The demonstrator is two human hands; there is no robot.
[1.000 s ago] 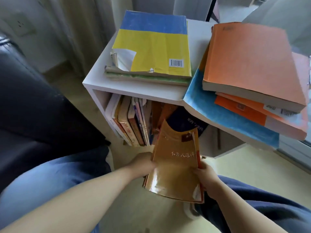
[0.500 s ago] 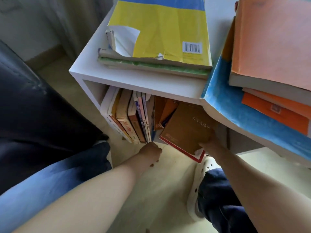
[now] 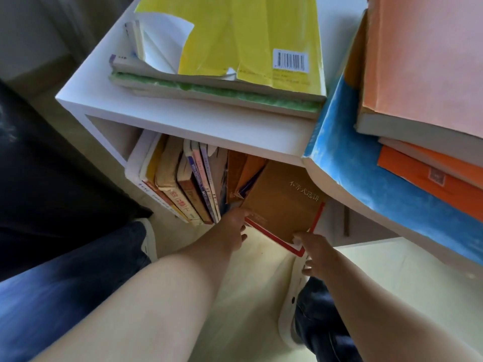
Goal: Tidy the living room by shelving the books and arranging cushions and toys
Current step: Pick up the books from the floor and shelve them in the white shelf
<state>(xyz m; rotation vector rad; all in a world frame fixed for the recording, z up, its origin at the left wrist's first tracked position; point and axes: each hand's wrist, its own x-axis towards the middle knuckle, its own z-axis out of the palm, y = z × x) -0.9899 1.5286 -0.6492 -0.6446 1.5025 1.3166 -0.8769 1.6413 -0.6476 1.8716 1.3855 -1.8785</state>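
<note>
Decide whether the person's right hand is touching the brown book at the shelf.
Touching. The head view shows the right hand pinching the lower corner of the brown book, its thumb lying on the cover with no gap.

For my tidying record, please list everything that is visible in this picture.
brown book: one, brown with red edge, partly in the shelf compartment
standing books: a row, mixed colours, left of it
shelf unit: one, white, centre
yellow book: one, yellow, on the shelf top
green-edged book: one, under the yellow book
blue book: one, blue, overhanging shelf top, right
orange books: at least two, orange, on the blue book
sofa: one, dark, left
shoes: two, white, floor
legs: two, blue jeans, below
left hand: one, touches brown book's left corner
right hand: one, pinches its lower corner
</note>
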